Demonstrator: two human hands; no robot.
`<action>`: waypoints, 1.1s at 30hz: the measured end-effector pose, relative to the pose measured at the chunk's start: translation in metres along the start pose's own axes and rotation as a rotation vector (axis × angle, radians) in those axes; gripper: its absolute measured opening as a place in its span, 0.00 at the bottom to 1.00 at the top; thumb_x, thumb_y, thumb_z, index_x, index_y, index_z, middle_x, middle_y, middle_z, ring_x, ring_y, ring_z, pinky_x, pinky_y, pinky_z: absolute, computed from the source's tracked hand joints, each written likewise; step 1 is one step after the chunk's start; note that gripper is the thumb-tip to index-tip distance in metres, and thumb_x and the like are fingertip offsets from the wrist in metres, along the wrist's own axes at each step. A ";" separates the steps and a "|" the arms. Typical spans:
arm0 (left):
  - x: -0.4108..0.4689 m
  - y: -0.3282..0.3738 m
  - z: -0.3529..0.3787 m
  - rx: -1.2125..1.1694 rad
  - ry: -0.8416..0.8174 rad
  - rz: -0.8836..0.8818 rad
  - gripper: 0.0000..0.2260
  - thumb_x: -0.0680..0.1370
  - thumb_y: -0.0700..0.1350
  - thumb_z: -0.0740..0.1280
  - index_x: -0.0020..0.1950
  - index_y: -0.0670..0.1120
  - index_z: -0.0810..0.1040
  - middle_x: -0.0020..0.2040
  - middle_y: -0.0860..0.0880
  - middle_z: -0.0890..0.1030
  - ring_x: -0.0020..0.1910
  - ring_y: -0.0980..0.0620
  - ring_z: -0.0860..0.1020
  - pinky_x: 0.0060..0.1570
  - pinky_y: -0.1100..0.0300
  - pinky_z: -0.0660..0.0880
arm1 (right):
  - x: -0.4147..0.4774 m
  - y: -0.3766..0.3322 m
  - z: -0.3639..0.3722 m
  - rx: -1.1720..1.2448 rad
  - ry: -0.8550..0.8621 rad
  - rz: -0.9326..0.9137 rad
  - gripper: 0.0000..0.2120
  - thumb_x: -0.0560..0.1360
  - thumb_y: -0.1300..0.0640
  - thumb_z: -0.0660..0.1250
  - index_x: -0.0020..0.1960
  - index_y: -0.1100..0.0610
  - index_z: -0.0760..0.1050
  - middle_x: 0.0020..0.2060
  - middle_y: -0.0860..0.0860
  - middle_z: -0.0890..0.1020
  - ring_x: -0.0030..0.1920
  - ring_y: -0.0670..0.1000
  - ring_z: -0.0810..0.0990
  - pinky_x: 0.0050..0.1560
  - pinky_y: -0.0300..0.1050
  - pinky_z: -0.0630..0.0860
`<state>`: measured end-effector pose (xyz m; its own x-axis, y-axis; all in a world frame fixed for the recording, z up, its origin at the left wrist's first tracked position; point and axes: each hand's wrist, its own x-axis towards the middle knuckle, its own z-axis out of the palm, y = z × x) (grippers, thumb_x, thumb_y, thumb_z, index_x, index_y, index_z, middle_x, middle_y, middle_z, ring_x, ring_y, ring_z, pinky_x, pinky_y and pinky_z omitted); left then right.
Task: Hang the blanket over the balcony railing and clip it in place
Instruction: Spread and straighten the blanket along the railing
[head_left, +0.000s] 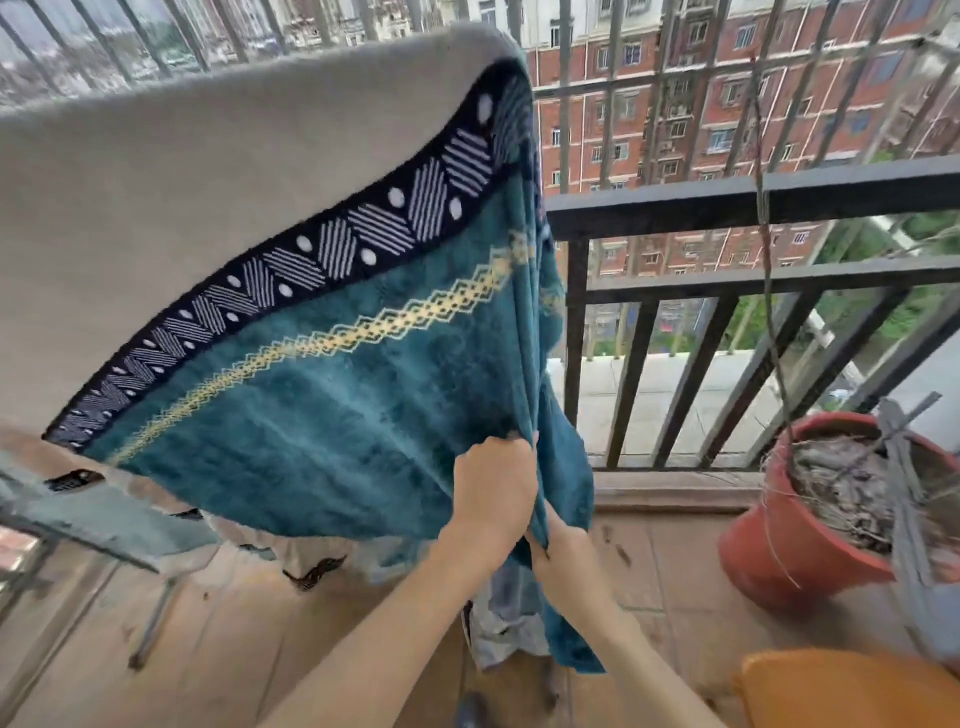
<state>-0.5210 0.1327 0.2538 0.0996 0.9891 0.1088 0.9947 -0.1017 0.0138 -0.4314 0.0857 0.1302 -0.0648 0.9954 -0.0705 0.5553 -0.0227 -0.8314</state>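
The teal blanket (337, 405) hangs draped high on the balcony's left, its grey underside up and a navy patterned border running across. Whatever bears it is hidden by the cloth. The 2 hands meet at its right hanging edge: the left hand (496, 493) clenches a bunch of fabric, and the right hand (563, 540) just below pinches the same edge. The dark railing (753, 208) shows to the right, a red pot (779, 545) near it.

Teal, navy-bordered blanket (332, 395); red pot (769, 551)
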 end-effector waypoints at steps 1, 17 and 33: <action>-0.008 0.001 0.019 0.033 -0.045 0.003 0.15 0.82 0.47 0.62 0.39 0.43 0.78 0.33 0.43 0.81 0.32 0.43 0.81 0.30 0.57 0.65 | -0.006 0.015 0.009 -0.037 -0.055 0.042 0.23 0.80 0.58 0.59 0.74 0.49 0.64 0.41 0.48 0.83 0.37 0.46 0.79 0.34 0.41 0.75; -0.064 -0.063 0.095 -0.608 -0.647 -0.124 0.23 0.74 0.68 0.63 0.58 0.51 0.76 0.52 0.50 0.82 0.49 0.50 0.80 0.47 0.56 0.76 | -0.019 0.066 0.027 -0.269 -0.132 0.175 0.19 0.70 0.52 0.70 0.58 0.57 0.70 0.49 0.52 0.76 0.52 0.54 0.76 0.51 0.46 0.74; -0.130 -0.407 0.130 -1.360 -0.080 -0.679 0.15 0.78 0.62 0.62 0.41 0.53 0.79 0.38 0.50 0.79 0.39 0.52 0.78 0.43 0.60 0.70 | 0.018 -0.165 0.188 -0.778 -0.556 0.052 0.08 0.75 0.51 0.60 0.51 0.53 0.71 0.60 0.53 0.78 0.62 0.54 0.77 0.48 0.42 0.70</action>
<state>-0.9353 0.0592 0.1051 -0.3076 0.8862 -0.3464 0.0786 0.3864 0.9190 -0.6799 0.0895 0.1623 -0.2979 0.8036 -0.5152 0.9508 0.2017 -0.2351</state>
